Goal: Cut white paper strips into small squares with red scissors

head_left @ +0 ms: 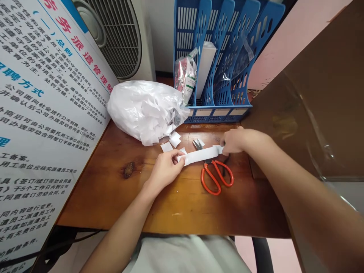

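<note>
On the desk, left to right:
poster (42,113): printed board propped along the left edge, out of the way.
bag (142,108): clear plastic, stuffed with cut paper bits, a few scraps (173,142) spilled beside it.
left hand (165,168): fingers closed, pinching the left end of the strip (200,154).
strip: white paper, pulled flat between both hands just above the wood.
scissors (216,172): orange handles, lying under the strip, untouched.
right hand (233,141): pinched shut on the strip's right end.
step, my guess: lining the strip up for cutting; next calls for one hand freeing up to grab the scissors.
</note>
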Demonstrator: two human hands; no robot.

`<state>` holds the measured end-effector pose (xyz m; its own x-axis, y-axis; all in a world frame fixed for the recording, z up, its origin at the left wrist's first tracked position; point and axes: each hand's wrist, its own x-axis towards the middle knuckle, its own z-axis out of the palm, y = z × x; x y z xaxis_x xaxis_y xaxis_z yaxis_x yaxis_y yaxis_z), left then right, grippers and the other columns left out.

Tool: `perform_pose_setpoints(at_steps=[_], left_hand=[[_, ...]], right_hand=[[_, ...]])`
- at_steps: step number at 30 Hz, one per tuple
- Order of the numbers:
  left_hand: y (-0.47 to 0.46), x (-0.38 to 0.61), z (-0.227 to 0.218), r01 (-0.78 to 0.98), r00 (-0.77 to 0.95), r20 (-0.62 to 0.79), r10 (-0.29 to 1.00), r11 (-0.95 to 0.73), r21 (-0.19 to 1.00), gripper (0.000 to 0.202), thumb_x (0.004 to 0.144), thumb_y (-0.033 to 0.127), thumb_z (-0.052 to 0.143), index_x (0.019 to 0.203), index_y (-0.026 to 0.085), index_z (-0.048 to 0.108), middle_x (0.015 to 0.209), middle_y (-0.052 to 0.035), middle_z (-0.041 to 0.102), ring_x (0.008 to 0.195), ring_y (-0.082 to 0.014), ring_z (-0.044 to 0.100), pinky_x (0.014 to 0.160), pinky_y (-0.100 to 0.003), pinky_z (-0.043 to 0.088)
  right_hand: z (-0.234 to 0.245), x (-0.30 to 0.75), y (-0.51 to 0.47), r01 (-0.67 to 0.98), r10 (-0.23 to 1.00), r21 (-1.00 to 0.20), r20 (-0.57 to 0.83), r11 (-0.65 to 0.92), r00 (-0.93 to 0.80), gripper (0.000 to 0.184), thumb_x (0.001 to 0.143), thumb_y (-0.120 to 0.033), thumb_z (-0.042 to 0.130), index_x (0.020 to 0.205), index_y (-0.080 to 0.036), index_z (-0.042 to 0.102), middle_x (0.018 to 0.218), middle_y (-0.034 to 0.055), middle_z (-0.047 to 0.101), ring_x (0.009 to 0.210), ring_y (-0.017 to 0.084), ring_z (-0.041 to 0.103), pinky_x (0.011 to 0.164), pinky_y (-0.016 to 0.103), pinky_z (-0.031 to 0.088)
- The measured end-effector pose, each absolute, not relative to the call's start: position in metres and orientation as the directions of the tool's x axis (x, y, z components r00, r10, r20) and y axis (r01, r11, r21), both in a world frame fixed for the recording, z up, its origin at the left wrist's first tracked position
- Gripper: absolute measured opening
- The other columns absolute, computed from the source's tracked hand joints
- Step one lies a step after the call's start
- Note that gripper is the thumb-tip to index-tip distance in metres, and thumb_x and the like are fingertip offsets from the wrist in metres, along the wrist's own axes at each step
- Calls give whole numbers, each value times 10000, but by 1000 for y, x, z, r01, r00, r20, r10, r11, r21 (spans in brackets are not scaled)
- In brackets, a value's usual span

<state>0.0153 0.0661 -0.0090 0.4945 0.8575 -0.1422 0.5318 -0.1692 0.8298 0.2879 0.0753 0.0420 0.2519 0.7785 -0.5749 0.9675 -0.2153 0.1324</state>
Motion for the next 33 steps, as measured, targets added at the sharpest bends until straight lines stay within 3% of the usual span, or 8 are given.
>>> perform_pose_setpoints(at_steps=[2, 4, 9, 12, 19, 26, 30, 33], left_hand=[[66, 15, -10, 528, 493, -136, 859, -171, 832, 229, 899, 355, 592, 940, 214, 767, 751, 2, 708, 670, -161, 604, 615, -257, 395], [66, 14, -11, 524, 490, -133, 861, -170, 834, 226, 897, 351, 590, 941, 218, 768, 749, 2, 708, 672, -165, 609, 618, -260, 396], [66, 12, -12, 526, 478, -134, 868, -161, 835, 226, 896, 358, 591, 931, 223, 770, 733, 6, 701, 669, -167, 616, 608, -260, 388], [65, 12, -11, 532, 473, -136, 871, -159, 832, 223, 897, 362, 593, 935, 231, 770, 713, 15, 691, 654, -161, 608, 594, -258, 380], [65, 10, -13, 516, 478, -123, 870, -165, 841, 229, 901, 347, 588, 969, 234, 776, 731, 17, 688, 645, -152, 589, 596, -255, 388], [62, 12, -10, 526, 469, -106, 877, -181, 831, 238, 912, 354, 587, 979, 218, 771, 712, 15, 664, 645, -151, 576, 601, -254, 380], [62, 13, -8, 537, 466, -108, 878, -183, 823, 244, 916, 351, 581, 966, 210, 773, 695, 12, 648, 639, -151, 567, 597, -254, 372], [63, 13, -8, 540, 470, -117, 875, -180, 822, 259, 917, 362, 580, 980, 204, 775, 689, 10, 645, 631, -153, 566, 586, -254, 368]], right_hand=[[46, 294, 82, 975, 745, 80, -634, -206, 209, 195, 624, -341, 824, 788, -237, 803, 865, 93, 713, 799, 292, 645, 712, 401, 474], [43, 296, 79, 968, 749, 87, -618, -235, 238, 201, 708, -376, 764, 846, -234, 801, 910, 106, 712, 816, 298, 649, 729, 404, 480], [9, 280, 42, 922, 852, 124, -353, -368, 388, 456, 949, -463, 471, 1231, -165, 670, 1146, 242, 599, 1046, 423, 572, 787, 494, 465], [-9, 271, 16, 908, 895, 65, -156, -413, 418, 512, 1001, -491, 361, 1280, -123, 583, 1167, 270, 538, 1061, 434, 526, 789, 500, 455], [-31, 275, -5, 897, 874, -149, 205, -416, 440, 492, 924, -539, 586, 1275, -199, 528, 1306, 173, 507, 1120, 351, 515, 889, 447, 464], [-38, 281, -5, 899, 838, -255, 338, -357, 429, 329, 886, -374, 620, 1156, -189, 591, 1180, 139, 605, 1023, 308, 558, 898, 431, 455], [-26, 278, -6, 947, 899, -97, 298, -305, 320, 297, 909, -241, 546, 1179, -218, 668, 1437, 176, 487, 1147, 381, 492, 830, 478, 419], [-20, 279, -6, 981, 962, 101, 237, -167, 139, 258, 906, -163, 534, 1082, -225, 712, 1446, 155, 492, 1167, 382, 452, 835, 485, 387]])
